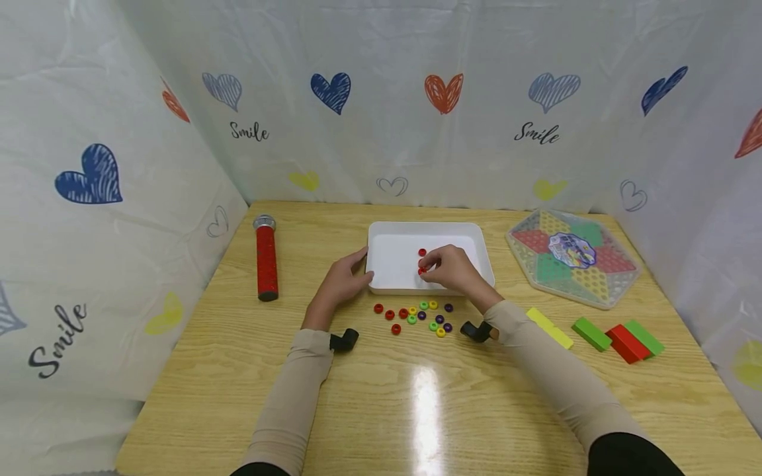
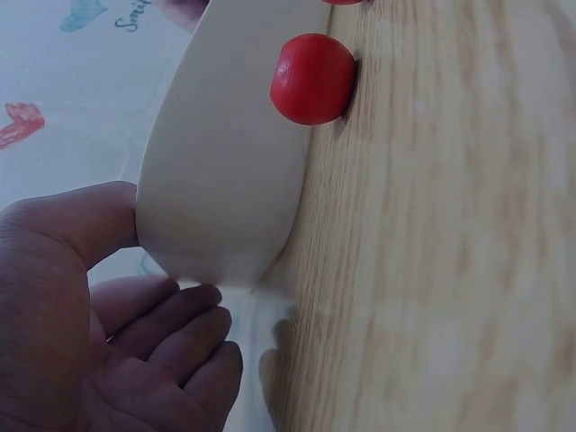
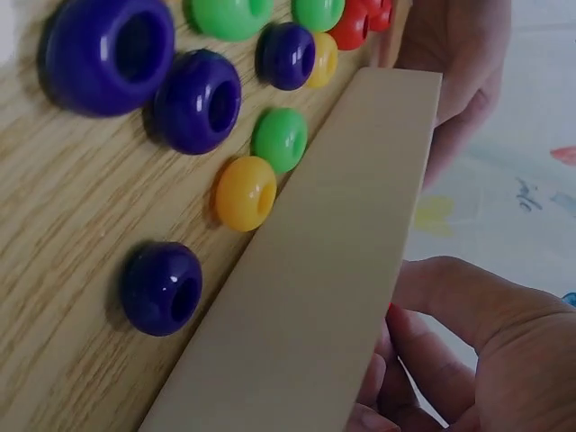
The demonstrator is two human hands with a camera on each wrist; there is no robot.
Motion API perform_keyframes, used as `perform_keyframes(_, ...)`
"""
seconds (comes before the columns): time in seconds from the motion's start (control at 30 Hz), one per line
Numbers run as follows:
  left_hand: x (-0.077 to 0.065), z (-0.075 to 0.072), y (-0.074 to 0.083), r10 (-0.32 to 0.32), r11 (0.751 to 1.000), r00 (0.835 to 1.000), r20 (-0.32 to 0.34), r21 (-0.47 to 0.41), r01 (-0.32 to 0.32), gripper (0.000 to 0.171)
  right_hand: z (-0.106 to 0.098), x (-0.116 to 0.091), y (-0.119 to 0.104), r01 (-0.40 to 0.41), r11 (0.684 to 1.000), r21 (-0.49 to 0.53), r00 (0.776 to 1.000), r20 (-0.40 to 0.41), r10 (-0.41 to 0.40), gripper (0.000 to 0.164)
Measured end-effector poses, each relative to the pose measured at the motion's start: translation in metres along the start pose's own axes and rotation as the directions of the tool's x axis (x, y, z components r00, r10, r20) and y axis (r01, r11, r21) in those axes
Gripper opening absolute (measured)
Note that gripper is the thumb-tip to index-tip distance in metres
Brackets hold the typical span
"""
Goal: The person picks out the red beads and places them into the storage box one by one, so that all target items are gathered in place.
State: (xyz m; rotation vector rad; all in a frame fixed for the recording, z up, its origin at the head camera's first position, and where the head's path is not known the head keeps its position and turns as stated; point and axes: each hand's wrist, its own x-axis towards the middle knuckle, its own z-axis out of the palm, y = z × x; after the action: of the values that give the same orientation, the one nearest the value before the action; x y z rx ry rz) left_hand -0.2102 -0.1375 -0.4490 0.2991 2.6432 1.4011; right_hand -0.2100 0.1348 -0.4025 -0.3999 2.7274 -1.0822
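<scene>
A white rectangular tray lies on the table in the head view. My left hand holds its near left corner, thumb against the wall and the other fingers beside the corner in the left wrist view. Over the tray's inside, my right hand pinches a red bead between thumb and fingers; in the right wrist view the tray wall mostly hides it. Another red bead lies in the tray just beyond the fingertips. Along the tray's near side are loose red beads, with purple beads, green and yellow ones to the right.
A red tube with a silver top lies at the left. To the right are a hexagonal Chinese checkers board, yellow blocks, green blocks and a red block. Heart-printed curtains enclose the back and sides.
</scene>
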Motion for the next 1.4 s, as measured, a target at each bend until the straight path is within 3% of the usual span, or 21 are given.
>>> perform_keyframes(0.73, 0.001, 0.0, 0.0, -0.029, 0.999, 0.999, 0.014, -0.02, 0.029, 0.067, 0.008, 0.011, 0.013, -0.061, 0.998, -0.032, 0.997, 0.046, 0.062, 0.021)
perform_keyframes(1.1, 0.0, 0.002, -0.001, -0.024, 1.0, 1.0, 0.003, -0.004, 0.024, 0.067, 0.004, 0.005, 0.011, -0.027, 0.999, -0.024, 0.999, 0.026, 0.028, 0.019)
perform_keyframes(1.4, 0.001, 0.001, -0.001, -0.028, 1.0, 1.0, 0.0, 0.006, 0.028, 0.067, -0.001, -0.013, -0.015, 0.07, 0.998, -0.004, 0.997, 0.028, -0.07, 0.023)
